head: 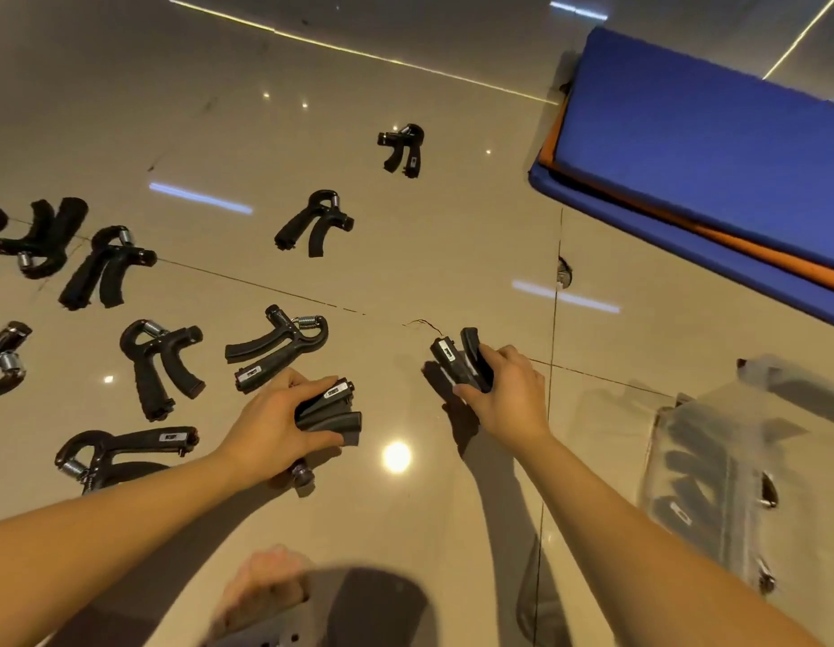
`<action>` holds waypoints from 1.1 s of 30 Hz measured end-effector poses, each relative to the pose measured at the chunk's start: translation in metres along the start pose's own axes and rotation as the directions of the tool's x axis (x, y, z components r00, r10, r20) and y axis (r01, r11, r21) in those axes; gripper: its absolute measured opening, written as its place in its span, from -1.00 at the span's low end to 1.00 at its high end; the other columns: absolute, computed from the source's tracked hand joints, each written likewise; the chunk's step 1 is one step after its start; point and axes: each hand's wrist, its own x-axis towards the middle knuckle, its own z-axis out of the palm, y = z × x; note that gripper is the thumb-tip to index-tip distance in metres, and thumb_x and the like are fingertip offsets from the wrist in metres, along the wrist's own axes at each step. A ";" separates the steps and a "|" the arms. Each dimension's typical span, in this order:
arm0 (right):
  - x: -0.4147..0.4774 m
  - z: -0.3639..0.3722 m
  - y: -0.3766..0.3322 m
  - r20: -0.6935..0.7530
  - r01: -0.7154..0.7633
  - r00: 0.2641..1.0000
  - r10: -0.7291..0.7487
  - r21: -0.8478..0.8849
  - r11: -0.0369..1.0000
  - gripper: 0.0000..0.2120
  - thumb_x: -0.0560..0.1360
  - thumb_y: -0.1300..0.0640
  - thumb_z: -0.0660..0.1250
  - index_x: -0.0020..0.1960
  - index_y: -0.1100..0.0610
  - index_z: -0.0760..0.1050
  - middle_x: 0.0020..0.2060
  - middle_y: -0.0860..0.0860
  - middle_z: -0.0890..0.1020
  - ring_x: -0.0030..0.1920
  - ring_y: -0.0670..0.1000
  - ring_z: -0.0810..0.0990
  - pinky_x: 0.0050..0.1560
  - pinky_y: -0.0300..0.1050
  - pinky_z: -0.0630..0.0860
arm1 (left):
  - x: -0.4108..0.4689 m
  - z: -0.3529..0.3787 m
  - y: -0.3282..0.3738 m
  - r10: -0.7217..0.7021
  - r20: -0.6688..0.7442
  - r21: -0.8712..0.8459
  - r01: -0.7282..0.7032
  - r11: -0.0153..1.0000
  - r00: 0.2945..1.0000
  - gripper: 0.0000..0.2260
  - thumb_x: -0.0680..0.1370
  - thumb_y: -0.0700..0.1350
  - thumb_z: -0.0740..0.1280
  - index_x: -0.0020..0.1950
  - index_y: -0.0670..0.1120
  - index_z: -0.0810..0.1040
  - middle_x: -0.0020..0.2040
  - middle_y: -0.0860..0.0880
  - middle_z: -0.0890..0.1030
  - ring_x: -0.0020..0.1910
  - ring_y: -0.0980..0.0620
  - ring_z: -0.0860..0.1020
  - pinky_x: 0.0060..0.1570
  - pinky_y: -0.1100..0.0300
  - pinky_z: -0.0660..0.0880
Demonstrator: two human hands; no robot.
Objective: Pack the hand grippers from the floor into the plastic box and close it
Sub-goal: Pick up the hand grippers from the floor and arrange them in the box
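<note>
Left hand (270,427) squeezes a black, curved-handled hand gripper (331,410).

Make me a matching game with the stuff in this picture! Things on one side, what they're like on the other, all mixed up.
Things:
1. left hand
2. plastic box
3. mat
4. farthest hand gripper

What they're like:
A. blue with an orange layer, at the top right
B. lies alone on the floor, untouched
C. see-through, at the right edge, dark shapes inside
D. grips a black hand gripper

Right pairs: 1-D, 2-C, 3-A, 4-B.
</note>
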 end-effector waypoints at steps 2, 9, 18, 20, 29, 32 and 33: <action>-0.015 -0.024 0.001 -0.045 0.020 0.999 -0.018 0.035 0.999 -0.41 0.44 -0.14 0.50 0.39 0.04 0.49 -0.03 -0.06 0.49 0.00 -0.01 0.45 0.11 -0.01 0.42 | 0.006 -0.001 0.032 0.054 0.002 -0.046 -0.054 0.998 0.999 -0.23 0.29 0.26 0.58 0.46 0.16 0.46 0.01 0.24 0.42 0.06 0.30 0.46 0.04 0.39 0.41; -0.079 -0.127 0.016 -0.213 0.039 0.977 -0.006 0.150 0.988 -0.32 0.44 -0.12 0.52 0.48 0.04 0.41 0.05 -0.08 0.49 0.08 -0.04 0.46 0.13 -0.08 0.48 | 0.011 -0.014 0.177 0.313 0.016 -0.068 -0.312 0.948 0.950 -0.23 0.28 0.35 0.49 0.47 0.25 0.40 0.11 0.26 0.50 0.09 0.30 0.49 0.00 0.42 0.40; -0.193 -0.240 0.084 -0.303 -0.033 0.948 0.095 0.203 0.979 -0.29 0.40 -0.13 0.55 0.47 0.00 0.42 0.06 -0.18 0.48 0.08 -0.07 0.53 0.13 -0.07 0.56 | -0.030 0.003 0.346 0.534 0.061 -0.088 -0.528 0.845 0.843 -0.29 0.35 0.15 0.58 0.46 0.19 0.42 0.21 0.28 0.54 0.13 0.39 0.50 0.05 0.47 0.41; -0.212 -0.257 0.096 -0.295 -0.066 0.947 0.129 0.214 0.975 -0.27 0.39 -0.11 0.57 0.48 -0.01 0.41 0.06 -0.16 0.50 0.07 -0.07 0.54 0.13 -0.08 0.56 | -0.042 0.005 0.374 0.552 0.096 -0.075 -0.547 0.834 0.828 -0.30 0.37 0.11 0.58 0.47 0.17 0.42 0.21 0.25 0.55 0.09 0.38 0.51 0.06 0.44 0.44; -0.250 -0.254 0.160 -0.142 -0.252 0.941 0.307 0.311 0.916 -0.30 0.29 0.15 0.65 0.38 -0.02 0.50 0.03 -0.19 0.59 0.00 -0.12 0.59 0.09 -0.18 0.52 | -0.059 0.040 0.387 0.597 0.125 -0.077 -0.592 0.802 0.792 -0.29 0.34 0.18 0.56 0.46 0.22 0.41 0.15 0.33 0.52 0.10 0.41 0.50 -0.09 0.53 0.41; -0.251 -0.238 0.177 -0.088 -0.295 0.939 0.332 0.289 0.911 -0.34 0.30 0.14 0.65 0.36 -0.05 0.53 -0.10 -0.28 0.58 -0.09 -0.19 0.59 0.06 -0.18 0.54 | -0.058 0.053 0.381 0.619 0.138 -0.138 -0.604 0.785 0.773 -0.25 0.27 0.29 0.49 0.45 0.25 0.40 0.11 0.39 0.50 0.13 0.51 0.44 -0.08 0.55 0.41; -0.250 -0.233 0.182 -0.070 -0.304 0.940 0.335 0.276 0.912 -0.34 0.31 0.12 0.65 0.37 -0.05 0.52 -0.06 -0.27 0.59 -0.06 -0.16 0.60 0.09 -0.14 0.56 | -0.055 0.061 0.379 0.622 0.148 -0.150 -0.604 0.783 0.769 -0.24 0.26 0.32 0.48 0.45 0.25 0.40 0.13 0.38 0.51 0.15 0.49 0.45 -0.04 0.52 0.41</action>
